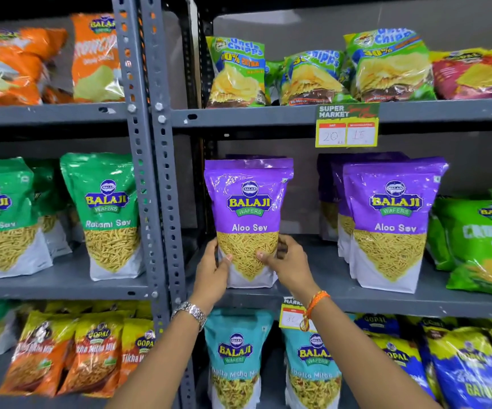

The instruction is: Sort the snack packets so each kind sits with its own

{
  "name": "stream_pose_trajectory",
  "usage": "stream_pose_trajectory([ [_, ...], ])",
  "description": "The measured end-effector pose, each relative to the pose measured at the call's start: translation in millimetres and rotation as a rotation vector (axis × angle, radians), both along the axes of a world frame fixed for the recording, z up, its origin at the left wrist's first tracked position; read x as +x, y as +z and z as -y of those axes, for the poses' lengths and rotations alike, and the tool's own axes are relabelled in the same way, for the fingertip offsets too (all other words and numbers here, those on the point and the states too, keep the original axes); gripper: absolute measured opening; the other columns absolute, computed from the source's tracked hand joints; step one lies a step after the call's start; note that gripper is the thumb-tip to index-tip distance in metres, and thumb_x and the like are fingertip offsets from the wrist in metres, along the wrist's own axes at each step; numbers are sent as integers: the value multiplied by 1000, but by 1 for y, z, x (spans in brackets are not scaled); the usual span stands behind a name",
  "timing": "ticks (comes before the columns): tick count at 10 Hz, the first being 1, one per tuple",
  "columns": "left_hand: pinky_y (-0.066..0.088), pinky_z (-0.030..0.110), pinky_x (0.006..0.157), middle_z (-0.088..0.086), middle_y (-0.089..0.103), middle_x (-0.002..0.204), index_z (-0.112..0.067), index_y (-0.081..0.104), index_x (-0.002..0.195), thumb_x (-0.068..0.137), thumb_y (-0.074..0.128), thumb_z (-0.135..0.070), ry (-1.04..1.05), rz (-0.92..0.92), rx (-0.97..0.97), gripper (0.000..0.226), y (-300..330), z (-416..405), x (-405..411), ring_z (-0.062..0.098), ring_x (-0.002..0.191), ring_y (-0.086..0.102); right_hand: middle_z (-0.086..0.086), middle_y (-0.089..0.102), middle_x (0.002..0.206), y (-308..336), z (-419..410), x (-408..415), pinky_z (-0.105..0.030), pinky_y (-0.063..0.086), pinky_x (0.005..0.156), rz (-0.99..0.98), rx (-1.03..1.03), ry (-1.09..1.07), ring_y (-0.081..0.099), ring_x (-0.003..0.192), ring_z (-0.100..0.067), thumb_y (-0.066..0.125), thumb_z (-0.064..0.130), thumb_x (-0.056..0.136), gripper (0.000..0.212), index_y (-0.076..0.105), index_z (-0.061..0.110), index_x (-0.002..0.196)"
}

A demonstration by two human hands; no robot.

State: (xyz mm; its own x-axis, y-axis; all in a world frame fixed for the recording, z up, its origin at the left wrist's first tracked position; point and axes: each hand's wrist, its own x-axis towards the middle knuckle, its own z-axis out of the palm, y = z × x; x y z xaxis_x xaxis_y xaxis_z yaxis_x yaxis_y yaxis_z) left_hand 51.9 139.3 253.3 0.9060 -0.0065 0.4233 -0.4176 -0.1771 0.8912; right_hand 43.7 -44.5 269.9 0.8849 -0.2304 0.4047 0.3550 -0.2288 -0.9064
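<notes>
A purple Aloo Sev packet point(249, 208) stands upright at the left end of the middle shelf point(342, 299). My left hand point(212, 276) grips its lower left edge and my right hand point(290, 265) grips its lower right edge. Another purple packet shows just behind it. More purple Aloo Sev packets point(389, 219) stand in a row further right on the same shelf, a gap apart. Green Ratlami Sev packets point(106, 214) stand on the left rack at the same height.
Grey slotted uprights point(156, 172) divide the two racks. Uncle Chipps bags point(312, 75) lie on the top shelf, above a yellow price tag point(346, 126). Green Crunchex bags point(481, 246) lie at far right. Teal Balaji packets point(235, 358) and blue Gopal packets point(460, 370) fill the bottom shelf.
</notes>
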Motion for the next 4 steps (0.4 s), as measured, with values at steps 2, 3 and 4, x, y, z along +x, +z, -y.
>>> stream_pose_trajectory([
  [2,50,50,113,2,66,135,-22,44,149,105,52,-13,5,-10,13,46,4,1,0,22,125,64,-6,73,109,2,0,-1,-49,58,93,-44,-15,-3,69,102,-23,89,30,67,63,60,12,120],
  [3,49,51,114,0,65,136,-25,42,151,104,54,-16,3,-26,19,49,3,-2,2,21,127,63,-8,71,114,3,-1,-2,-48,57,95,-67,-13,16,68,103,-21,88,29,69,66,55,11,124],
  [4,46,53,116,4,58,148,-25,37,155,102,59,-20,83,27,38,58,1,-2,-5,24,135,58,-8,64,123,14,1,-24,-40,57,90,-49,-15,18,64,107,-21,85,30,73,73,46,13,133],
])
